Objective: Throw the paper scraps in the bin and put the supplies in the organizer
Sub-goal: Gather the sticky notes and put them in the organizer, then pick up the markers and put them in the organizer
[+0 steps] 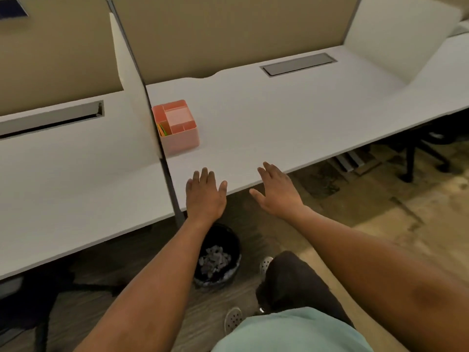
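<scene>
A pink organizer [177, 128] stands on the white desk [279, 118] beside the left divider, with colourful supplies [162, 129] in its front left compartment. Below the desk edge a black bin [218, 255] sits on the floor, holding grey paper scraps [214, 259]. My left hand [205, 194] lies flat over the desk's front edge, fingers apart and holding nothing. My right hand [278, 191] hovers at the same edge, spread and empty.
A grey divider post [167, 174] separates this desk from the neighbouring one on the left. A grey cable hatch [298, 64] is set into the desk's back. A dark chair base [421, 158] stands under the desk at the right. My legs and shoes are beside the bin.
</scene>
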Demonstrator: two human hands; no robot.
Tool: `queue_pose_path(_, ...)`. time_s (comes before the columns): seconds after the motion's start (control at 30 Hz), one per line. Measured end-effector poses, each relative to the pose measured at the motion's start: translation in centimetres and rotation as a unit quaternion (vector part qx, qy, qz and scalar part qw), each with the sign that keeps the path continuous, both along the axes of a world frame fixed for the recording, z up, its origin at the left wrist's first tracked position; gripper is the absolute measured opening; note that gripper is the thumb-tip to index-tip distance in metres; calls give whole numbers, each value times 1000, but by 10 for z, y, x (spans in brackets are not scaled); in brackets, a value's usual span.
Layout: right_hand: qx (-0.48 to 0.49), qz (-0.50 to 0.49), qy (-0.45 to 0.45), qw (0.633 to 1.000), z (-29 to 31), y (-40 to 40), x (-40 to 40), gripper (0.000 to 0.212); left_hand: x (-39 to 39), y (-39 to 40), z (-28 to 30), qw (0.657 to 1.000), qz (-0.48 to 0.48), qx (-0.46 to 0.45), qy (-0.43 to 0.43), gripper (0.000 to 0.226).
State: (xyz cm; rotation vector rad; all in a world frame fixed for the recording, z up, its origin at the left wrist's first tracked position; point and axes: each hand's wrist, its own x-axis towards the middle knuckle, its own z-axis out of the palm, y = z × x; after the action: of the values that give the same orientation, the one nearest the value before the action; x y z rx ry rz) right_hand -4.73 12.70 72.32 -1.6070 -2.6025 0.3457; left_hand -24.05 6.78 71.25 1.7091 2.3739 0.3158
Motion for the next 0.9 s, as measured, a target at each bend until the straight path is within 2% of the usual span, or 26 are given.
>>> queue_pose_path(0.23,-5,-87,-6,996,-8,-19,61,70,48,-7,-18,999,-46,-7,-26,60)
queue_pose_path(0.47,-66,-113,-22,991,-55,-29,108,66,80,-16,-67,997,-57,-34,-46,56)
queue_pose_path(0.67,-114,-134,-19,984,-122,-22,160,60,114,-21,-131,996,-29,-66,-58,50)
queue_pose_path(0.9,-196,-145,-28,970,-237,-7,241,53,188,-28,-243,986,7,-133,-97,45)
